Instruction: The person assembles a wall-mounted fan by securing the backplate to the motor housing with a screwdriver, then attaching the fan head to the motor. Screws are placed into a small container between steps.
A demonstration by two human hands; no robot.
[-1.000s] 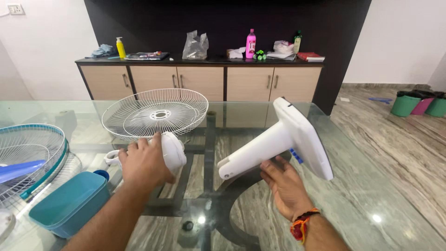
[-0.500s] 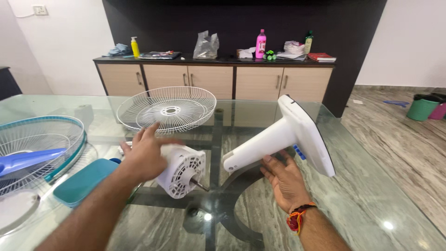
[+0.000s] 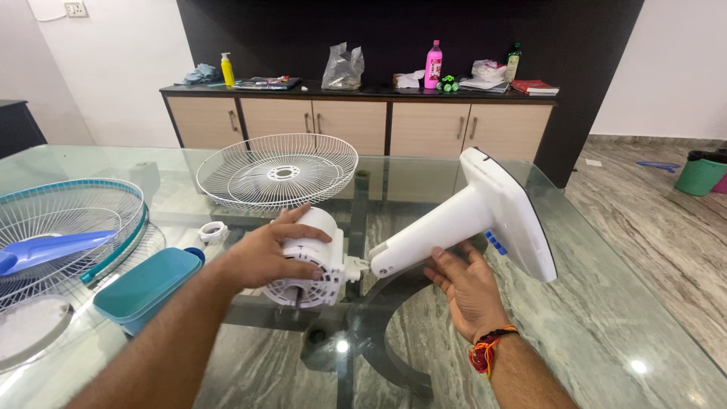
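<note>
Nearby, closed teal container (image 3: 148,286) sits beside left hand (image 3: 261,254).

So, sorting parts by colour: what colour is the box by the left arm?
Teal box, clearest in the head view.
</note>
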